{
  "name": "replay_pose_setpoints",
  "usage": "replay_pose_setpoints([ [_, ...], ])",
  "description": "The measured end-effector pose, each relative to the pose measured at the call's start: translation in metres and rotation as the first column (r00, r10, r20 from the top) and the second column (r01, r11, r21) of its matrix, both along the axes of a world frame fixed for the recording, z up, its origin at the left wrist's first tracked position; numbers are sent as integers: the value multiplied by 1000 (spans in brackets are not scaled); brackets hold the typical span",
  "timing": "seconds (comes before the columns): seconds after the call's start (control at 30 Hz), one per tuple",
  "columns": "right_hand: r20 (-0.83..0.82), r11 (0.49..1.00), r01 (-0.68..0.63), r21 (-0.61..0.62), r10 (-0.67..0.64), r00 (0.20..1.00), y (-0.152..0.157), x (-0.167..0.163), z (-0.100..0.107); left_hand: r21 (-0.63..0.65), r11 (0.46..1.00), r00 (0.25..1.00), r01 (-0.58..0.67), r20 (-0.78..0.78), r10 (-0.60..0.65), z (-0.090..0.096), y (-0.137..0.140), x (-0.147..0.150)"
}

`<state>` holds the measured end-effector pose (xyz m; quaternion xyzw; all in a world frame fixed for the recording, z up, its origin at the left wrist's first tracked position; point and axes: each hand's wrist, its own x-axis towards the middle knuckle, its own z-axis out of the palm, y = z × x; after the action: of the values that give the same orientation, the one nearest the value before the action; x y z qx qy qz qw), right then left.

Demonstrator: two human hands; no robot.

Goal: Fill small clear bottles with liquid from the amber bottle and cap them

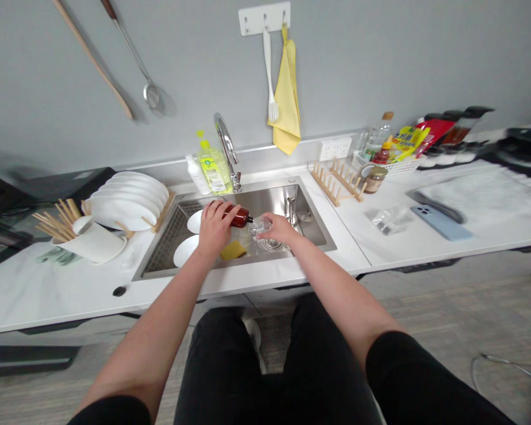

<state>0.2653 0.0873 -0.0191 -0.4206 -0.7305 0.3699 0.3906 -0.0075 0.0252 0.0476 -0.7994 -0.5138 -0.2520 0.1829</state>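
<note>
My left hand (215, 229) is wrapped round a dark reddish-brown bottle (241, 217), tipped on its side with its black neck pointing right. At that neck, my right hand (278, 228) grips a small clear plastic or glass container (261, 226); its exact kind is hard to make out. Both hands are over the stainless steel sink (269, 196). Below them lies a yellow sponge or cloth (232, 250). White dishes (186, 251) sit in the sink's left part, partly hidden by my left hand. Whether liquid passes between bottle and container does not show.
Behind the sink stand a tap (225, 141) and a yellow-green soap bottle (212, 171). Racked white plates (124, 206) and a chopstick holder (92, 242) are left. To the right are a wooden rack (336, 183), a jar (375, 179) and a blue phone (442, 223).
</note>
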Motion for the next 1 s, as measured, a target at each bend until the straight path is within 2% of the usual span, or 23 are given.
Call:
replay_pose_setpoints([
  [0.5, 13, 999, 29, 41, -29, 999, -2, 1, 5, 43, 999, 997, 12, -72, -8, 12, 3, 0],
  [0.73, 19, 998, 24, 59, -25, 1000, -1, 1, 4, 3, 1000, 999, 5, -51, -5, 15, 2, 1],
  [1.0, -7, 997, 33, 69, -33, 999, -3, 1, 4, 39, 999, 996, 28, -85, -25, 19, 3, 2],
])
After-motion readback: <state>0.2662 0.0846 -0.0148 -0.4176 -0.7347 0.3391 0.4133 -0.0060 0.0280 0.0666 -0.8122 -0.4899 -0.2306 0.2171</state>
